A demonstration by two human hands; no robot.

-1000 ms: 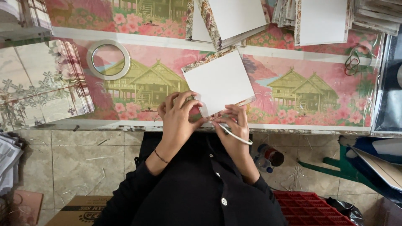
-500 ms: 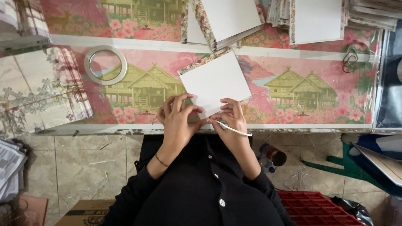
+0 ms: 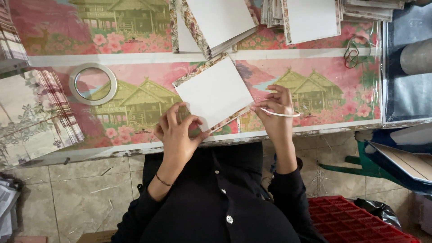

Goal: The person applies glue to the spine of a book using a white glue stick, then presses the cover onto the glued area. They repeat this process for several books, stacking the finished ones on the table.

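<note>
A white square card (image 3: 213, 92) with a patterned border lies tilted on the pink table cover (image 3: 135, 76) near the front edge. My left hand (image 3: 176, 130) presses on its lower left corner with the fingertips. My right hand (image 3: 276, 105) is at the card's right corner and holds a thin white stick (image 3: 281, 114) that points to the right across the fingers.
A roll of clear tape (image 3: 92, 84) lies to the left. Fanned patterned sheets (image 3: 33, 112) sit at the far left. Stacks of white cards (image 3: 216, 22) (image 3: 310, 18) are at the back. Rubber bands (image 3: 355, 49) lie at right. A red crate (image 3: 355, 220) stands on the floor.
My right hand has slid from the card's lower corner up along the edge to its right corner, carrying the stick. The view has shifted to the right.
</note>
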